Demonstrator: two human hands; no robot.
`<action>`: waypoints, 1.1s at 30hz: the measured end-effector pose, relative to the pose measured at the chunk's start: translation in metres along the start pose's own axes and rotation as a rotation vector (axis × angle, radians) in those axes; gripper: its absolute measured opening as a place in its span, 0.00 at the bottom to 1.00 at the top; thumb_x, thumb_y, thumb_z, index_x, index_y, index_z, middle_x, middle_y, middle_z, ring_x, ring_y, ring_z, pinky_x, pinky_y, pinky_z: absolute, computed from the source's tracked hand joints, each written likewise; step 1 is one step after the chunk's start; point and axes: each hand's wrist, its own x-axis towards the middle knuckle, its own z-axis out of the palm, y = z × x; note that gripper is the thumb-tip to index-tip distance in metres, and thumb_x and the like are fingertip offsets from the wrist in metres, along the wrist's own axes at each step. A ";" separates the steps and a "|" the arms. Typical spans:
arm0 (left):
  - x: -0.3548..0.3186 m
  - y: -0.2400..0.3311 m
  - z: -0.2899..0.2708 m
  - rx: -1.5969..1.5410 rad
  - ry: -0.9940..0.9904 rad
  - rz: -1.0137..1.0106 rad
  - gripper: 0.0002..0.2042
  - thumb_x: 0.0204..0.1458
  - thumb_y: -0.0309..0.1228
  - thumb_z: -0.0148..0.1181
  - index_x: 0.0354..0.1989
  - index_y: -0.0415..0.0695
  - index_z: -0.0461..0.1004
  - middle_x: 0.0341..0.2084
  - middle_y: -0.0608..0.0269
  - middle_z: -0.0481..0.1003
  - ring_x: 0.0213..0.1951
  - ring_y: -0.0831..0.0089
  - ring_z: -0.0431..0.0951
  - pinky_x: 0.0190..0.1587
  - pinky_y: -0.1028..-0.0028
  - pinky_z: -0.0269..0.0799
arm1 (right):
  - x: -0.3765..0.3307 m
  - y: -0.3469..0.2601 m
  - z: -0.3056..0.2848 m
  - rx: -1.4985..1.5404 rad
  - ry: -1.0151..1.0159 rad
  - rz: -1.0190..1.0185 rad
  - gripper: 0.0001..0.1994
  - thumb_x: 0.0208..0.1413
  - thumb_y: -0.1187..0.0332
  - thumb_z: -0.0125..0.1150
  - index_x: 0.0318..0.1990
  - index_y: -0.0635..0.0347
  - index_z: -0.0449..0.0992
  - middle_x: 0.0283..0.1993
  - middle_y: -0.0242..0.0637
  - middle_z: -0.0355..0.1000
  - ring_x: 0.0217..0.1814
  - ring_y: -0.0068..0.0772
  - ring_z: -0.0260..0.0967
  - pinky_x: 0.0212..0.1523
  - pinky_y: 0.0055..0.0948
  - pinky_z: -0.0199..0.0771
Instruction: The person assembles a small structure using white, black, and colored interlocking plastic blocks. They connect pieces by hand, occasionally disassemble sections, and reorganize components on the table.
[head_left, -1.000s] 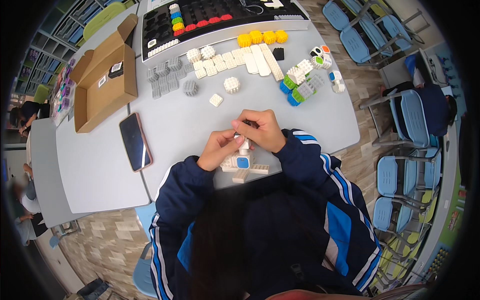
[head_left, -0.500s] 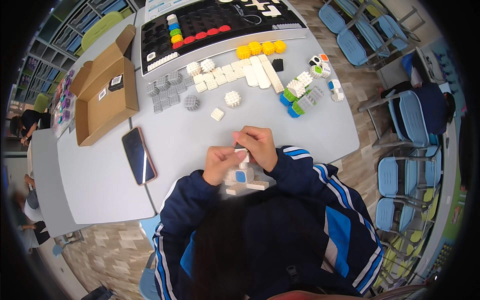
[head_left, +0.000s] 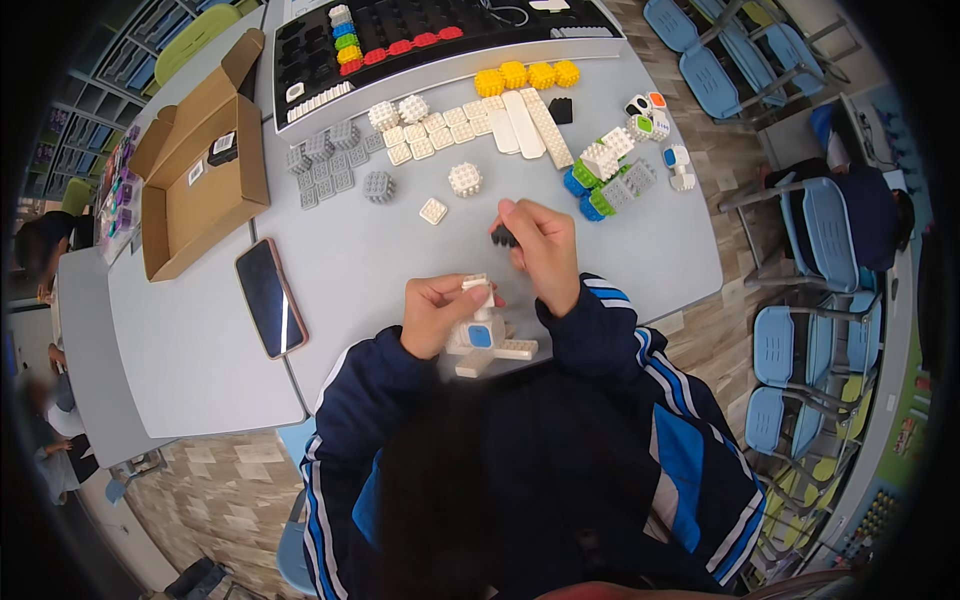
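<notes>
At the near edge of the pale grey table [head_left: 650, 265], the left hand [head_left: 432, 315] grasps a blue-panelled white plastic-block figure [head_left: 481, 337] while the right hand [head_left: 549, 252] pinches a studded black plastic block [head_left: 503, 237] apart, probably a fitting step, next calling for careful alignment.

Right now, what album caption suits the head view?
Left hand holds a white block figure; right hand holds a small black piece.

Left of the hands [head_left: 432, 318], open tabletop [head_left: 345, 262] runs to the obstructing phone [head_left: 270, 300].
</notes>
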 end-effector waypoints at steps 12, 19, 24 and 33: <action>0.011 0.000 -0.010 -0.074 0.242 0.330 0.15 0.62 0.33 0.56 0.49 0.34 0.74 0.40 0.53 0.80 0.37 0.76 0.79 0.41 0.75 0.75 | 0.022 0.018 -0.024 -1.267 0.011 -0.579 0.18 0.53 0.62 0.66 0.51 0.53 0.77 0.45 0.47 0.65 0.43 0.48 0.66 0.40 0.39 0.72; 0.000 0.014 -0.019 0.463 0.375 0.540 0.21 0.44 0.29 0.74 0.46 0.34 0.77 0.38 0.58 0.81 0.37 0.79 0.79 0.40 0.76 0.74 | 0.015 0.001 -0.021 -1.260 0.008 -0.476 0.23 0.53 0.60 0.66 0.57 0.53 0.73 0.51 0.53 0.62 0.50 0.54 0.65 0.45 0.42 0.72; -0.012 0.025 -0.010 0.761 0.392 0.547 0.24 0.34 0.30 0.80 0.42 0.34 0.80 0.31 0.61 0.81 0.30 0.81 0.74 0.37 0.79 0.71 | -0.017 -0.056 -0.005 -1.281 -0.070 -0.915 0.24 0.50 0.61 0.67 0.56 0.52 0.74 0.52 0.49 0.64 0.45 0.48 0.66 0.44 0.40 0.68; -0.043 0.045 0.016 0.547 -0.047 0.082 0.15 0.39 0.26 0.77 0.36 0.34 0.81 0.24 0.64 0.79 0.27 0.85 0.74 0.31 0.81 0.70 | -0.044 -0.046 -0.002 -0.937 -0.691 -0.831 0.10 0.51 0.65 0.64 0.35 0.59 0.70 0.31 0.38 0.66 0.34 0.41 0.67 0.38 0.36 0.68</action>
